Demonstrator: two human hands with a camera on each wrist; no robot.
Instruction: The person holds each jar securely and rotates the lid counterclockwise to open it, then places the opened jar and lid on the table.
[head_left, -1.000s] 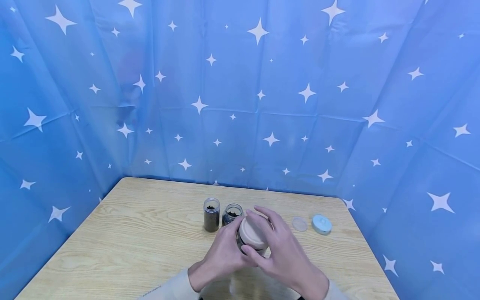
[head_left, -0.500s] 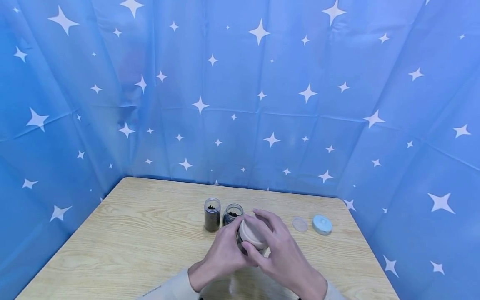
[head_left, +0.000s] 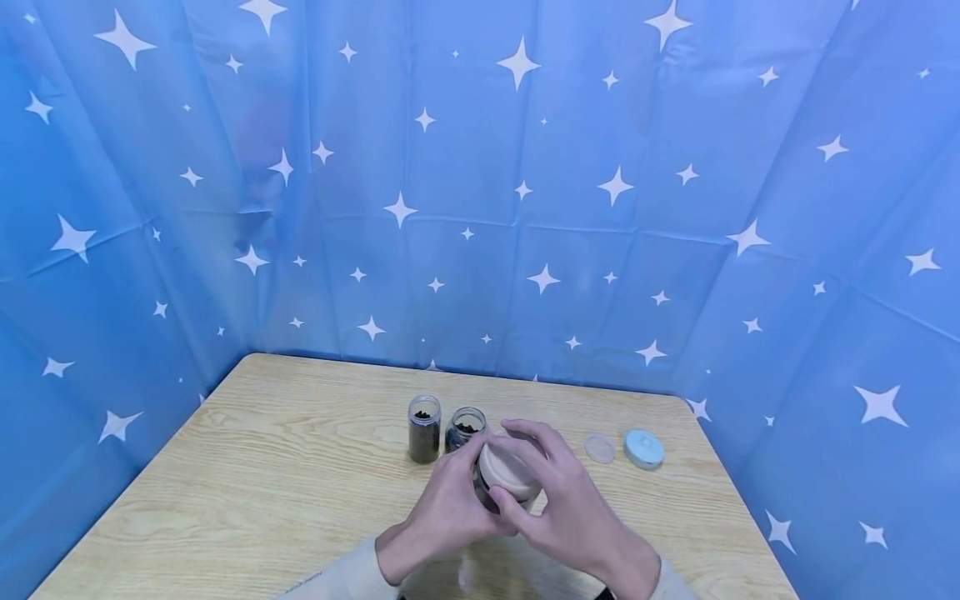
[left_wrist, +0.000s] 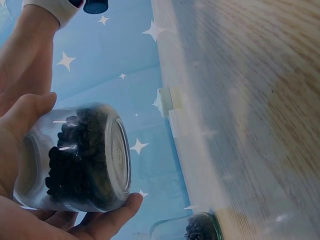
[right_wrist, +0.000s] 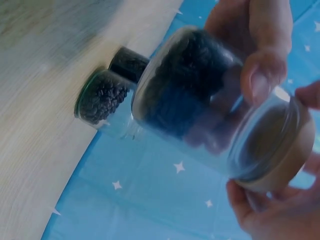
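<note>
A clear jar (left_wrist: 80, 155) part-filled with small dark beans or seeds is held off the table, its base apart from the wood in the left wrist view. My left hand (head_left: 450, 504) grips its body, thumb on one side and fingers round the other. On its mouth sits a beige lid (head_left: 508, 468). Thumb and fingers of my right hand (head_left: 566, 504) grip this lid's rim from both sides. Just beyond the hands stands an open squat jar (head_left: 466, 425) of dark pieces, partly hidden by my left hand. A slimmer open jar (head_left: 423, 433) with similar contents stands left of it.
To the right on the wooden table (head_left: 262, 467) lie a translucent disc (head_left: 599, 447) and a light-blue lid (head_left: 643, 449). A blue curtain with white stars (head_left: 465, 167) hangs behind the table and on both sides.
My right hand's fingers and thumb have shifted slightly round the lid's rim. The left hand stays in place on the jar, and the other jars have not moved.
</note>
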